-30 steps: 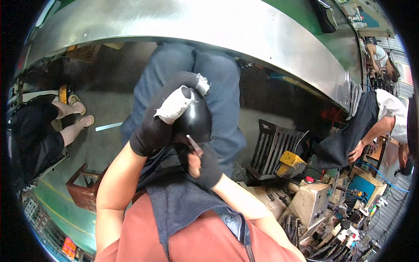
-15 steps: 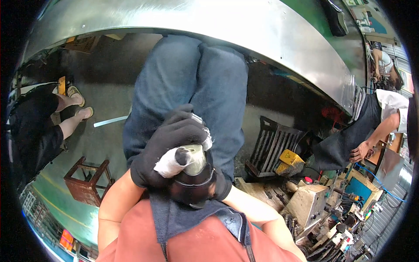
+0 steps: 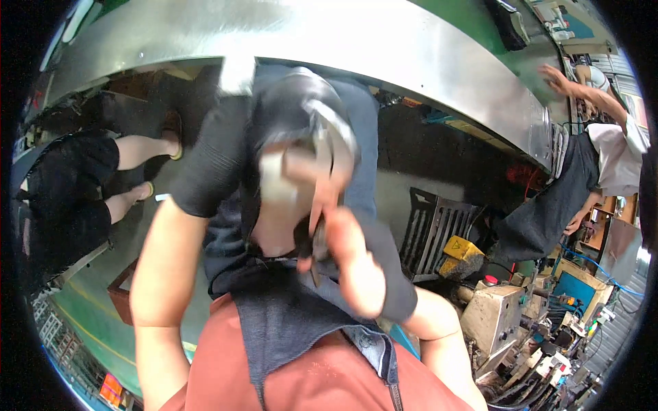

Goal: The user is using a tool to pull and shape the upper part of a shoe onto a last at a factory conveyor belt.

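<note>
A black shoe upper [image 3: 291, 99], smeared by motion, lies over my lap with a pale inner part showing. My left hand [image 3: 223, 140], in a black glove, is closed around its left side; a white wrap [image 3: 238, 75] shows at the far end of that hand. In my right hand [image 3: 353, 260], whose glove leaves the fingers bare, is a pair of pliers [image 3: 327, 164] with metal jaws and slim handles. The jaws lie over the shoe's right side. Blur hides whether they pinch its edge.
A shiny metal bench edge [image 3: 288, 31] crosses just beyond my knees. At right stand a dark slatted rack [image 3: 428, 233], a yellow pedal [image 3: 458, 255] and a beige machine [image 3: 490, 312]. One person reaches over the bench at far right; another stands at left near a brown stool [image 3: 122, 294].
The shoe has moved away from my body toward my knees and turned. My right hand has come up from beside it, now with pliers. The person at right has raised an arm.
</note>
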